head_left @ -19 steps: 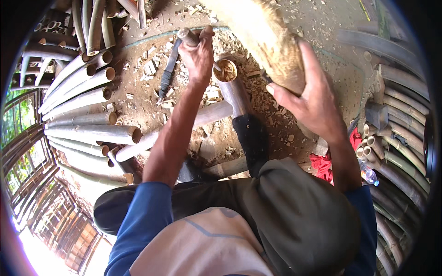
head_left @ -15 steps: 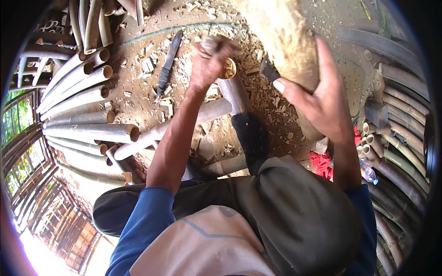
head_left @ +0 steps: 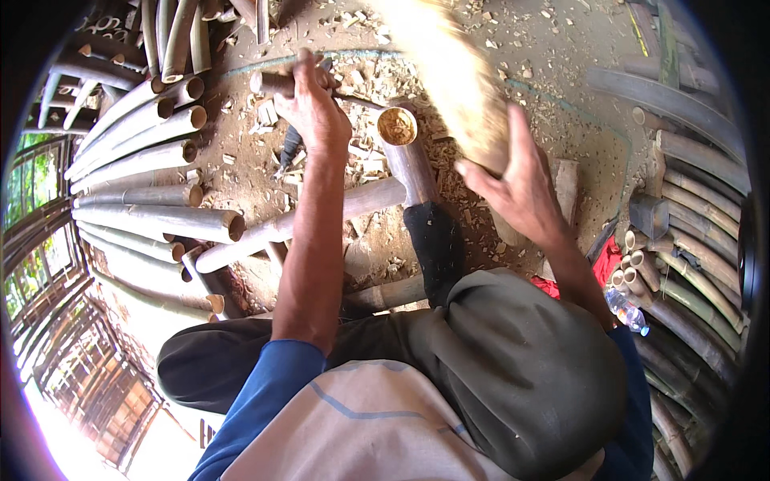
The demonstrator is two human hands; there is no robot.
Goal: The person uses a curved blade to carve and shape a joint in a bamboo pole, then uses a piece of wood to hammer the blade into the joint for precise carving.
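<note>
Nearest me, at 6 o'clock, my knees in dark trousers brace the work. Just beyond, the bamboo tube rises toward 12 o'clock, its open cut mouth facing up. My right hand, at 2 o'clock from the tube, lies spread and flat against a thick pale bamboo culm, steadying it. My left hand, at 10 o'clock, is fisted round a short wooden handle, forearm extended, wrist cocked. I judge a good stroke needs the tube pinned firmly and the tool landing square on the rim.
</note>
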